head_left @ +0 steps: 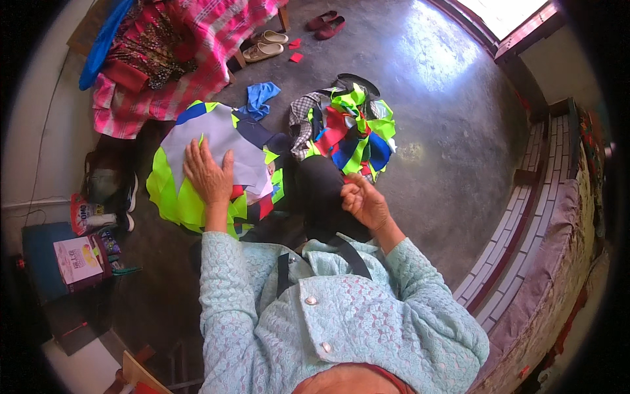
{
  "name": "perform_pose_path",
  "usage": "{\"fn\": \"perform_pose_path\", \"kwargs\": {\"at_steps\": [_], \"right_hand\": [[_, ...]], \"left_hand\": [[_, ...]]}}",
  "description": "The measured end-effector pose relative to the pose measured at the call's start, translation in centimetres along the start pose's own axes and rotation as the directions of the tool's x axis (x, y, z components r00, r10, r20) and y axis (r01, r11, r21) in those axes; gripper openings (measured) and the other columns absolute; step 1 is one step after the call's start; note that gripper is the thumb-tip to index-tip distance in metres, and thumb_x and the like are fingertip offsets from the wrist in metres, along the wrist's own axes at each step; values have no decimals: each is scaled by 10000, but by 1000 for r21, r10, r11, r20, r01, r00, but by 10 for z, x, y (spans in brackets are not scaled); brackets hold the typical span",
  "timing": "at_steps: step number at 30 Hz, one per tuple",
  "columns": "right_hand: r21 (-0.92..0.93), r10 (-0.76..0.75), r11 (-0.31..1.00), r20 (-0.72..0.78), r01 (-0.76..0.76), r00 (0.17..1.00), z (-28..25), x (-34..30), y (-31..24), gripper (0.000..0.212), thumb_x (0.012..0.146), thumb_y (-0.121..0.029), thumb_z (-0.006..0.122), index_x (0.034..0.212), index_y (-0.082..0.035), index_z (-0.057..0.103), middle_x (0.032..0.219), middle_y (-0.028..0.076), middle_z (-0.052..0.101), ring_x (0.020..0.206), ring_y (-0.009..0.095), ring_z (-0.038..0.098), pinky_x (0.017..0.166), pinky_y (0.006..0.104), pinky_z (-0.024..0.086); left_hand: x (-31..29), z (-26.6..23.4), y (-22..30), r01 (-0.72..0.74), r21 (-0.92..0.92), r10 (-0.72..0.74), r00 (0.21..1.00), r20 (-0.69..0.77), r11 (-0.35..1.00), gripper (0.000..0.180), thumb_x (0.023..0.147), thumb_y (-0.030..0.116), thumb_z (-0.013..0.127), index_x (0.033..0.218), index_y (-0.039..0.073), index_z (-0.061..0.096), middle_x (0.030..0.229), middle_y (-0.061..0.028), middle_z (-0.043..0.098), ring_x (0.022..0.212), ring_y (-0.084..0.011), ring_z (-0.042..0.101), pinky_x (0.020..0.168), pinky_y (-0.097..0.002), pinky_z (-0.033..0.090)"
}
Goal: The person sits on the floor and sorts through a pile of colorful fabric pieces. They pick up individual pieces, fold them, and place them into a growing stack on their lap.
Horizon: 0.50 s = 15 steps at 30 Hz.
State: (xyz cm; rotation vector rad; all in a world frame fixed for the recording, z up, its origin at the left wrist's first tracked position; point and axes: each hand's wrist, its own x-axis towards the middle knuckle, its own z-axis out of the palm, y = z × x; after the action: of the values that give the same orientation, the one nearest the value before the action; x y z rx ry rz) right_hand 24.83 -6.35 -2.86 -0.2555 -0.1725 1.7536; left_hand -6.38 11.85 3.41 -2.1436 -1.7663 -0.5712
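My left hand lies flat, fingers stretched, on a light grey cloth piece. That piece tops a round heap of fabric scraps beside my left leg, with lime green scraps showing around its edge. Over my dark-trousered knee, my right hand is closed with its fingers curled together. Whatever the fingers might hold is too small or hidden to make out. Just beyond the knee is a second heap of red, blue and lime strips, edged by a checked cloth.
A blue cloth lies on the dark floor beyond the heaps. Farther off are beige shoes, maroon shoes and small red scraps. Pink plaid cloth hangs at the far left. A box stands left; a tiled ledge runs along the right.
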Motion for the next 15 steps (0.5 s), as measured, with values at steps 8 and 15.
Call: {"fn": "perform_pose_path", "kwargs": {"at_steps": [8, 15], "right_hand": [[-256, -189, 966, -577, 44, 794, -113, 2, -49, 362, 925, -223, 549, 1223, -32, 473, 957, 145, 644, 837, 222, 638, 730, 337, 526], [-325, -184, 943, -694, -76, 696, -185, 28, -54, 290, 934, -159, 517, 1190, -27, 484, 914, 138, 647, 803, 244, 652, 702, 360, 553]], "left_hand": [[1, -3, 5, 11, 24, -11, 1000, 3, 1000, 600, 837, 455, 553, 1289, 72, 456, 1374, -166, 421, 1300, -345, 358, 1054, -491, 262], [3, -4, 5, -5, 29, 5, 1000, 18, 1000, 604, 857, 448, 526, 1308, 57, 440, 1381, -166, 415, 1302, -357, 353, 1059, -485, 255]]}}
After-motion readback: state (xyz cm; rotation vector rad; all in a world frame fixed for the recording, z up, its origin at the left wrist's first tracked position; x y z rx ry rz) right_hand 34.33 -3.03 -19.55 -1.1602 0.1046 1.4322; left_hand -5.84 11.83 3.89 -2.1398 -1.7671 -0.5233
